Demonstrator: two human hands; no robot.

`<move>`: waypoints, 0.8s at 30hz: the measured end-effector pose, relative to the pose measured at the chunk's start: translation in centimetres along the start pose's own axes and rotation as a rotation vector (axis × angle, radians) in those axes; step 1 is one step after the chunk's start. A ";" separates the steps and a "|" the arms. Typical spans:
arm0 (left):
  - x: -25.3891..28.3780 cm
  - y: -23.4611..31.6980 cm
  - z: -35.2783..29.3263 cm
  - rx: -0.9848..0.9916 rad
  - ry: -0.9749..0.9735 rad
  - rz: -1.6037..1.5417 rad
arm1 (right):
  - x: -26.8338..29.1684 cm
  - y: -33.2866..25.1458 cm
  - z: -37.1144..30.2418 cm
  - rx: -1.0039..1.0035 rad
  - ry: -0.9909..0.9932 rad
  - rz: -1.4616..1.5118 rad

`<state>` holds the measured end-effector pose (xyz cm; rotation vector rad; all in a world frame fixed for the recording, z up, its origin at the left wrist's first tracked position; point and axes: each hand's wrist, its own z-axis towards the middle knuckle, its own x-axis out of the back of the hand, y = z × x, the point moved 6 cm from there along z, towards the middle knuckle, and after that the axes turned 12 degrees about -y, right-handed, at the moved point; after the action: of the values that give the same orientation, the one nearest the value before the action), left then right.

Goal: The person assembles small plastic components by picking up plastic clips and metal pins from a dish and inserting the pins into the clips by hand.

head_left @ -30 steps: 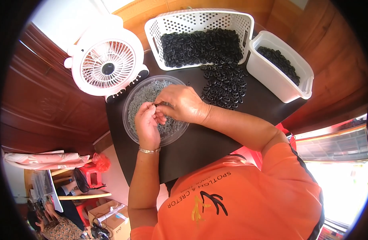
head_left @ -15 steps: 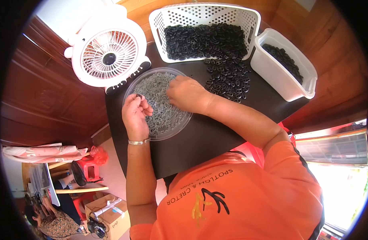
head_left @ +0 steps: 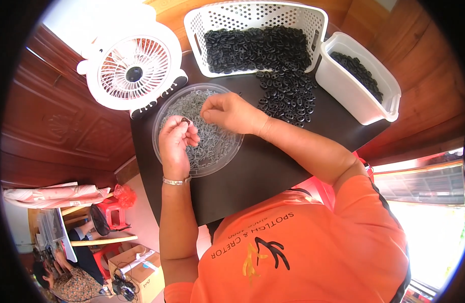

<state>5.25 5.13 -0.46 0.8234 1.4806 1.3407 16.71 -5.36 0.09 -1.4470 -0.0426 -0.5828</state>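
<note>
My left hand (head_left: 175, 146), with a silver bracelet at the wrist, is over the left side of a round clear tub (head_left: 237, 149). Its thumb and fingertips pinch a small black piece (head_left: 186, 120), like the oval ones on the table. Small grey screw-like pieces (head_left: 207, 146) fill the tub. Just right of the left fingertips, my right hand (head_left: 233, 114) hovers above the tub with thumb and forefinger pressed together. Anything between those fingers is too small to make out. Loose black oval pieces with holes (head_left: 288, 98) lie beyond my right wrist.
A white perforated basket (head_left: 242, 11) of black pieces lies tipped at the back. Right of it stands a white bin (head_left: 351, 96) with more. A white fan (head_left: 134, 73) stands at the dark table's (head_left: 192, 199) back left. Another person (head_left: 78, 285) sits at lower left, near a cardboard box (head_left: 141, 275).
My right hand has risen out of the grey pieces and moved left, closer to my left fingertips. My left hand has shifted slightly, with the black piece still in it.
</note>
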 end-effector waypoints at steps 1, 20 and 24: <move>-0.2 0.0 0.0 0.002 -0.016 0.013 | -0.1 0.2 0.1 0.004 -0.009 0.141; -3.4 1.2 -0.3 -0.243 -0.205 0.504 | -0.1 -1.2 -0.6 -0.030 0.016 -0.105; -3.0 0.5 -0.2 -0.108 -0.223 0.285 | -0.7 -0.9 -0.7 -0.084 -0.075 0.078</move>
<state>5.98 2.40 0.61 1.1056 1.1381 1.4685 15.53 -5.76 0.50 -1.5452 -0.0204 -0.4712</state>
